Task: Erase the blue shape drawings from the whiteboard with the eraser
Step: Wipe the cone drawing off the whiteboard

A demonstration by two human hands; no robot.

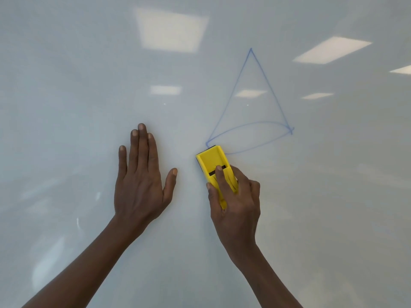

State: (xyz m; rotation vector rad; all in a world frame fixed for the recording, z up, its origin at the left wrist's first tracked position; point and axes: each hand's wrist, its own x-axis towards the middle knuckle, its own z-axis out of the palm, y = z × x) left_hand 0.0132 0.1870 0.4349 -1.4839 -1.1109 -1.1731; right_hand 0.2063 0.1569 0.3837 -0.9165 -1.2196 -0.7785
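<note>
A blue cone drawing [270, 88] stands on the whiteboard [66, 85], right of centre, with a pointed top and an oval base. My right hand [235, 201] grips a yellow eraser [211, 162], thumb on its left side and forefinger along its top. The eraser's far end touches the lower left corner of the cone's base. My left hand [140, 181] lies flat on the board with straight fingers, to the left of the eraser and apart from it.
Ceiling lights are mirrored as bright patches on the glossy board, the largest one [171, 30] near the top centre. Faint smears show at the lower left of the board.
</note>
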